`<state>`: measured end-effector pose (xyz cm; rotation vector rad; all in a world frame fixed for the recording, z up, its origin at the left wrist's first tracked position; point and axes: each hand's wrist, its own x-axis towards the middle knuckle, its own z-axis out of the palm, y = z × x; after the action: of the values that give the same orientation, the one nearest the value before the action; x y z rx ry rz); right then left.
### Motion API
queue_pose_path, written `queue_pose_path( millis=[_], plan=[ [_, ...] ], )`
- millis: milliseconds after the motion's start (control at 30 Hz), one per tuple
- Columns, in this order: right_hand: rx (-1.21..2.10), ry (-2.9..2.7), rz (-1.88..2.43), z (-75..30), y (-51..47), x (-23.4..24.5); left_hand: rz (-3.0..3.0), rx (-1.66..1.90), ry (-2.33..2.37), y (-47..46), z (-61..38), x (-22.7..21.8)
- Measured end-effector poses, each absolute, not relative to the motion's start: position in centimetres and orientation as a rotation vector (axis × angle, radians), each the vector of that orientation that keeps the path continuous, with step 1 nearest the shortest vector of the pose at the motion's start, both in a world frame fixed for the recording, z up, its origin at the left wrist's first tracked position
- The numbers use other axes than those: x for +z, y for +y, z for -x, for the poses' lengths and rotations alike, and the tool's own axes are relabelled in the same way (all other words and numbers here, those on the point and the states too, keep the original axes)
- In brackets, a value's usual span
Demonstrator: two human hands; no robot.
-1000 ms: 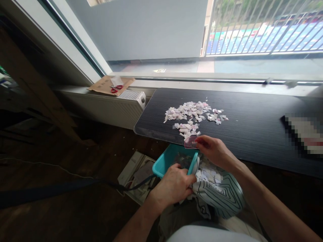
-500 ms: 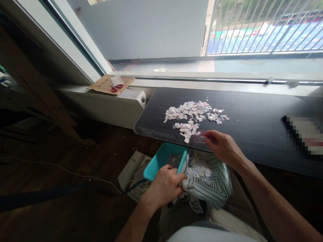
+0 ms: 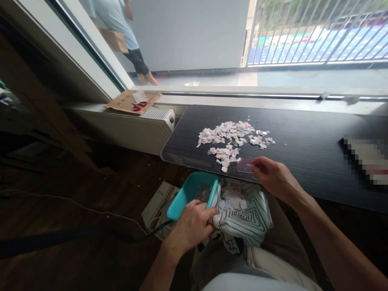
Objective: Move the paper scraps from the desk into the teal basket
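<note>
My right hand is closed on a flat, clear pink plastic card, held low over the dark table near its front edge. Just left of the card lies a small pile of paper scraps; a larger pile spreads behind it. My left hand grips the rim of a teal plastic bin, which has some scraps inside. Against the bin's right side, a white cloth bag with black line print gapes in my lap, with paper scraps in it.
Red-handled scissors rest on a brown envelope by the radiator. A pixelated object lies at the table's right. A dark strap and a white cable cross at left. A person is outside the window.
My right hand has shifted slightly right with the pink card, away from the small pile. My left hand, the bin and the bag have moved a little left. A person has appeared outside.
</note>
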<state>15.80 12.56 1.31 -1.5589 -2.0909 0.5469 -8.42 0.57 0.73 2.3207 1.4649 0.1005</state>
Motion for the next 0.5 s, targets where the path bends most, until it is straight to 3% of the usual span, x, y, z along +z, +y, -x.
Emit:
queue_pose_path(
  millis=[233, 500],
  plan=[
    [0.622, -2.124, 1.340, -12.9, 13.0, 1.0, -2.346, 0.088, 1.431, 0.7, 8.2, 0.6],
    [0.420, -2.194, 1.484, -15.1, 12.6, 2.2, -2.334, 0.063, 1.442, 0.4, 8.4, 0.5]
  ],
)
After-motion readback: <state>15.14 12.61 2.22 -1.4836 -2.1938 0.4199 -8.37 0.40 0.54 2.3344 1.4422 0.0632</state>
